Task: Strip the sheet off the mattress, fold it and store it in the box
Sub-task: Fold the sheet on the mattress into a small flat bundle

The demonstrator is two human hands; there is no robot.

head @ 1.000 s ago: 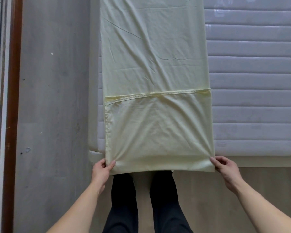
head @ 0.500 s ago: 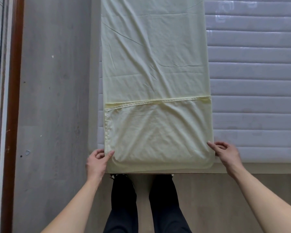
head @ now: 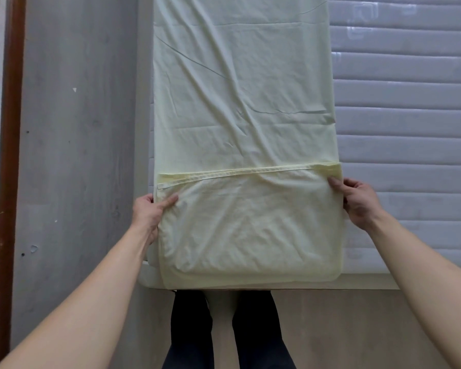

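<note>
Both hands' fingers [head: 171,201] on sheet [head: 245,102] edges — L/R.

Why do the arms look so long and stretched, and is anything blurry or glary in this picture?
Head view: the wide lens stretches the forearms toward the bottom corners. The light is soft and even, with only faint shadows in the creases of the sheet. There is a mild sheen on the mattress, no harsh glare. The left hand and right hand look slightly soft; the sheet's hem stays sharp.
</note>
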